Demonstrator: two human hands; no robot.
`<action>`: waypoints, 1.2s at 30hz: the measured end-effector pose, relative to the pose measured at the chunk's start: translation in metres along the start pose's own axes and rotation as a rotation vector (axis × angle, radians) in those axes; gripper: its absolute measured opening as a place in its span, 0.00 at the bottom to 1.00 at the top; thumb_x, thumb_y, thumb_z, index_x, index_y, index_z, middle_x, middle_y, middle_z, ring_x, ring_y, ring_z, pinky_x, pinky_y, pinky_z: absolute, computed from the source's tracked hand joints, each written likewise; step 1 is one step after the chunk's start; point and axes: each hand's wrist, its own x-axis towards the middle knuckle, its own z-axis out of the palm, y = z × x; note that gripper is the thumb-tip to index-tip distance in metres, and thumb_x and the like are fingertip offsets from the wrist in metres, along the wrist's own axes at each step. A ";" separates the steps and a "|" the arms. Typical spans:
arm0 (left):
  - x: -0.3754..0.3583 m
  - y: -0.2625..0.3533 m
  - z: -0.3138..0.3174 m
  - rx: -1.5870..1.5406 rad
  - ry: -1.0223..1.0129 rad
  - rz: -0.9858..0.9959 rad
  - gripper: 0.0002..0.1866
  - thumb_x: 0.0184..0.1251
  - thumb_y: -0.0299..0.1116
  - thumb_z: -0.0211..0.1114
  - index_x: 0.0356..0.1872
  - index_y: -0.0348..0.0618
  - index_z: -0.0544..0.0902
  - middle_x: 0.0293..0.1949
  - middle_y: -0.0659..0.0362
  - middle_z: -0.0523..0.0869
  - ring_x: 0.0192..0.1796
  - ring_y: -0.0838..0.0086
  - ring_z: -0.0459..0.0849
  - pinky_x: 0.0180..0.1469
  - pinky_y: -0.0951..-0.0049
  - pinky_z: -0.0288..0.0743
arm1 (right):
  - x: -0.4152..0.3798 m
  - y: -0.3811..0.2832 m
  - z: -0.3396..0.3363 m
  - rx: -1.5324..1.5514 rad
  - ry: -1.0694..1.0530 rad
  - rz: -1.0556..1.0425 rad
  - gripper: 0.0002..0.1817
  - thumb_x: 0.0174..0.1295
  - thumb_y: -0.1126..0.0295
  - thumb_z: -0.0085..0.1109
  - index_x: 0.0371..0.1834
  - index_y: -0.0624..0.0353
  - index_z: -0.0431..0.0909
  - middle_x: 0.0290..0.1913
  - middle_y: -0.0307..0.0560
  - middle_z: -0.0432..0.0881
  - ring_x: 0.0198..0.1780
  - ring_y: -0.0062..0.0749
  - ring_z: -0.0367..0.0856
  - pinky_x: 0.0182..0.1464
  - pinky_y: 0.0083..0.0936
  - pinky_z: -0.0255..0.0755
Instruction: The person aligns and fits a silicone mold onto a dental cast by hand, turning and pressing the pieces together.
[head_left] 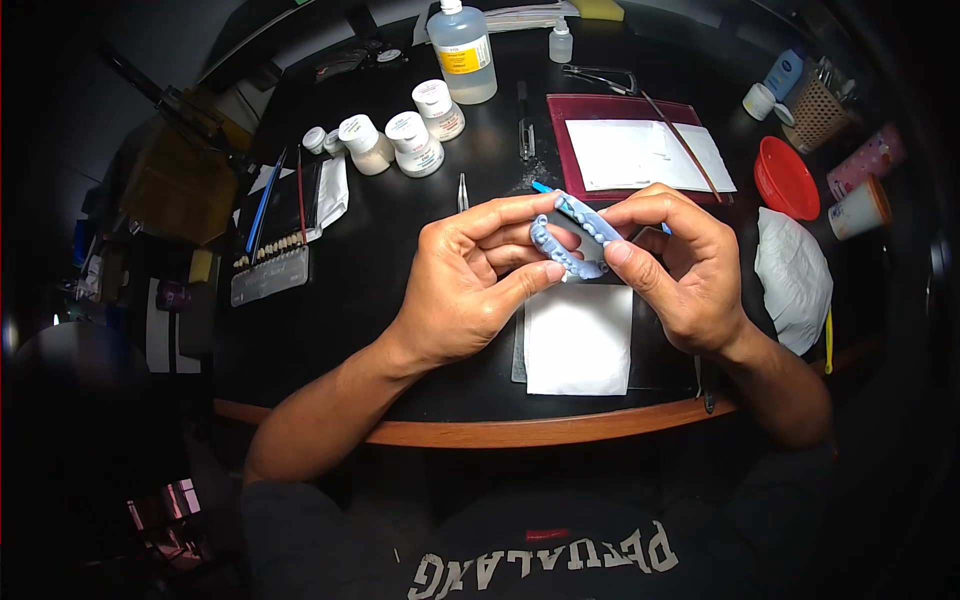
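Note:
In front of my chest, both hands hold a blue-grey dental model [556,252] with a curved row of teeth. My left hand [455,285] grips its left side, thumb at the lower edge and index finger at the top. My right hand [690,265] pinches its right end between thumb and bent fingers. A slim bright-blue piece [541,187] sticks out at the model's upper edge, partly hidden by my fingers. Below the model, a folded white tissue [578,345] lies on the black table [440,385].
Several white-lidded jars [414,148] and a large clear bottle [465,60] stand back left. A tooth shade guide [270,275] lies left. A maroon board [556,140] bears white paper and a brush [680,140]. A red bowl [786,178] sits right, near a crumpled white sheet [793,275].

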 end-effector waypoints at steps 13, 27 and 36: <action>0.001 0.001 0.000 0.017 0.000 -0.008 0.31 0.72 0.14 0.75 0.74 0.29 0.76 0.56 0.45 0.93 0.62 0.67 0.93 0.69 0.67 0.88 | 0.000 -0.001 0.000 -0.013 0.002 0.008 0.12 0.74 0.76 0.69 0.57 0.70 0.86 0.50 0.51 0.87 0.49 0.27 0.90 0.46 0.22 0.85; 0.001 0.003 0.000 0.017 0.010 -0.014 0.32 0.72 0.15 0.74 0.76 0.29 0.75 0.58 0.44 0.92 0.63 0.66 0.92 0.69 0.67 0.87 | 0.000 -0.001 0.000 -0.016 -0.003 -0.002 0.12 0.74 0.76 0.69 0.56 0.69 0.87 0.50 0.52 0.87 0.48 0.27 0.89 0.44 0.21 0.84; 0.001 0.004 0.001 0.021 0.009 -0.016 0.32 0.73 0.14 0.73 0.77 0.29 0.74 0.59 0.43 0.91 0.64 0.65 0.92 0.71 0.66 0.87 | 0.000 -0.002 0.000 -0.034 -0.012 -0.001 0.12 0.73 0.75 0.69 0.55 0.70 0.87 0.49 0.52 0.87 0.47 0.26 0.89 0.43 0.20 0.84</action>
